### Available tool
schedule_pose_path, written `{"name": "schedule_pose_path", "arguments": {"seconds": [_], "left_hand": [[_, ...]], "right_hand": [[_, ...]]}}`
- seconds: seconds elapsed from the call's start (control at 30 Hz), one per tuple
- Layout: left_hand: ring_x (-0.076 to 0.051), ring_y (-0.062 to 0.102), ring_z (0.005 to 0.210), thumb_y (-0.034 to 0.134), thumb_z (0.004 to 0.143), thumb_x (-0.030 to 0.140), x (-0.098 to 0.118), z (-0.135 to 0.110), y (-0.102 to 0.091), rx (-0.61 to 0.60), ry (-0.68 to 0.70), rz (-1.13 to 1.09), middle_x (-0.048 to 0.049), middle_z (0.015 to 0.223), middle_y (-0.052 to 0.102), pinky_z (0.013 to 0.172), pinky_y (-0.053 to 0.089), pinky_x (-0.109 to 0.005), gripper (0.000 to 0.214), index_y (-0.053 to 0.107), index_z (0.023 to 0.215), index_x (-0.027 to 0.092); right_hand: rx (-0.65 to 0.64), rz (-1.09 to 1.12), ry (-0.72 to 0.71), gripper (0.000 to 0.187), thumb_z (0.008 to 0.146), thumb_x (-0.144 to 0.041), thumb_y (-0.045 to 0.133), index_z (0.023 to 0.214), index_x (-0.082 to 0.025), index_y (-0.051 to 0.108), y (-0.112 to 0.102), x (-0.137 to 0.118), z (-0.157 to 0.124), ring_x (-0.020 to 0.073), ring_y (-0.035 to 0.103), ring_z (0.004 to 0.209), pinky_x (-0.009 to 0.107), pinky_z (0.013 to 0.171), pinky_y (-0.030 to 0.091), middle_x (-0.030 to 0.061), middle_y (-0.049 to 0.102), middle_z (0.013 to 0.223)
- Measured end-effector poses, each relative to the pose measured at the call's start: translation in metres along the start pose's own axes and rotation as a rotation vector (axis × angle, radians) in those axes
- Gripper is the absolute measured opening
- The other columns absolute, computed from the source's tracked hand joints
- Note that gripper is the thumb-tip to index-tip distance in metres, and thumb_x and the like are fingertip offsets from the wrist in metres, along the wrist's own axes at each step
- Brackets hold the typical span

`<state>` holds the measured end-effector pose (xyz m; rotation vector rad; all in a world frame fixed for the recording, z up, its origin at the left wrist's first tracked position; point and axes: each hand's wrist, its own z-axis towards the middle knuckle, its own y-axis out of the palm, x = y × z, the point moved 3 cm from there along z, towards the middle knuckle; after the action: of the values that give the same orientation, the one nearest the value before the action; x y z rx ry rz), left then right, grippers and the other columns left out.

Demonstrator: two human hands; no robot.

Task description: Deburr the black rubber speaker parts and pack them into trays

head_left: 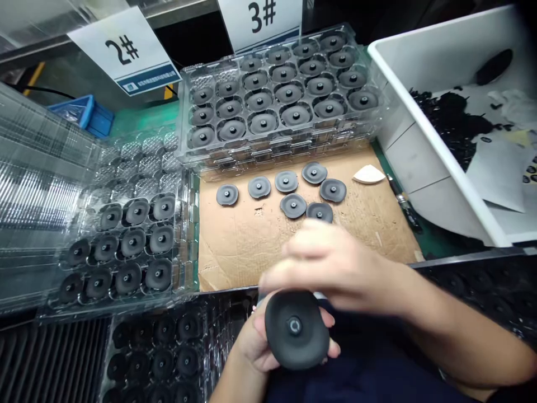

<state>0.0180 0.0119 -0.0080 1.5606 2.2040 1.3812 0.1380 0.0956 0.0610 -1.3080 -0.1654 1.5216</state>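
Black disc (296, 330) is held at 6 o'clock, matte, soft-looking, ringed centre hub | left hand (251, 341) cupped beneath, fingers holding it | right hand (331, 263) blurred just above, fingers narrow, contact unclear | grey discs (286, 181) laid on cardboard (243, 246) at 12 o'clock | clear tray (293, 146) beyond | white bin (403, 134) at 2 o'clock

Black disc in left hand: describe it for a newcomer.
Find the brown cardboard sheet. Just below its near edge, the person's left hand cups a rounded black disc with a ringed hub. Unlike the grey discs on the cardboard, it is the only one held.
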Motion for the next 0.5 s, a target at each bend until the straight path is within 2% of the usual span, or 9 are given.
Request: {"name": "schedule_pose_path", "arguments": {"seconds": [0.03,0.1,0.17,0.23,0.3,0.37,0.43,0.5], "left_hand": [[-0.02,0.071,0.062,0.059,0.069,0.042,-0.001,0.0,0.002,-0.078,-0.02,-0.08,0.0021,0.071,0.074,0.054,0.053,-0.029,0.035,0.073,0.087,0.016],[-0.021,0.072,0.069,0.08,0.055,0.036,-0.001,0.0,0.004,-0.187,-0.003,-0.256,-0.0047,0.082,0.076,0.055,0.056,-0.024,0.046,0.071,0.098,0.023],[-0.023,0.073,0.074,0.082,0.053,0.041,0.001,0.0,0.005,-0.259,0.024,-0.36,-0.008,0.089,0.076,0.06,0.058,-0.024,0.053,0.07,0.102,0.022],[-0.023,0.072,0.077,0.081,0.054,0.044,0.001,0.0,0.004,-0.283,0.054,-0.364,-0.0084,0.092,0.075,0.062,0.058,-0.025,0.056,0.069,0.103,0.021],[-0.023,0.072,0.079,0.081,0.054,0.046,0.002,0.0,0.002,-0.279,0.082,-0.355,-0.0077,0.094,0.075,0.064,0.058,-0.024,0.057,0.068,0.104,0.021],[-0.022,0.072,0.081,0.08,0.056,0.045,0.003,-0.001,0.002,-0.26,0.107,-0.331,-0.0065,0.096,0.074,0.066,0.057,-0.024,0.055,0.068,0.105,0.022],[-0.022,0.071,0.082,0.081,0.056,0.044,0.003,-0.001,0.002,-0.239,0.127,-0.281,-0.0057,0.097,0.074,0.069,0.057,-0.025,0.057,0.067,0.107,0.024],[-0.023,0.071,0.081,0.081,0.053,0.046,0.005,0.001,0.002,-0.115,0.212,-0.171,-0.0064,0.095,0.074,0.07,0.057,-0.028,0.057,0.069,0.103,0.021]], "right_hand": [[0.043,-0.071,0.107,0.028,0.093,-0.017,0.041,0.101,-0.018,0.068,0.002,0.011,-0.005,0.0127,0.051,0.07,0.028,0.065,0.035,0.0029,0.063,0.078],[0.072,-0.111,0.306,0.029,0.093,-0.015,0.041,0.104,-0.018,0.067,0.015,0.03,-0.023,0.0139,0.054,0.074,0.027,0.065,0.037,0.0045,0.064,0.081],[0.015,-0.006,0.432,0.027,0.092,-0.016,0.044,0.107,-0.021,0.066,0.04,0.043,-0.046,0.0142,0.057,0.078,0.027,0.069,0.04,0.0037,0.066,0.084],[-0.043,0.078,0.49,0.026,0.089,-0.014,0.047,0.103,-0.023,0.068,0.068,0.049,-0.067,0.0144,0.059,0.077,0.027,0.07,0.042,0.002,0.067,0.082],[-0.063,0.101,0.523,0.025,0.086,-0.011,0.05,0.095,-0.023,0.07,0.084,0.05,-0.081,0.0146,0.06,0.071,0.028,0.066,0.042,0.0007,0.067,0.076],[-0.024,0.103,0.561,0.024,0.088,-0.013,0.049,0.096,-0.022,0.069,0.08,0.044,-0.082,0.0147,0.06,0.071,0.027,0.065,0.044,0.0014,0.067,0.077],[0.135,0.095,0.611,0.024,0.091,-0.016,0.047,0.105,-0.022,0.065,0.057,0.032,-0.07,0.0145,0.06,0.078,0.027,0.068,0.045,0.0031,0.067,0.088],[0.327,0.062,0.533,0.024,0.092,-0.02,0.046,0.11,-0.025,0.062,0.027,0.011,-0.051,0.0135,0.059,0.078,0.026,0.068,0.044,0.0021,0.068,0.092]]}}
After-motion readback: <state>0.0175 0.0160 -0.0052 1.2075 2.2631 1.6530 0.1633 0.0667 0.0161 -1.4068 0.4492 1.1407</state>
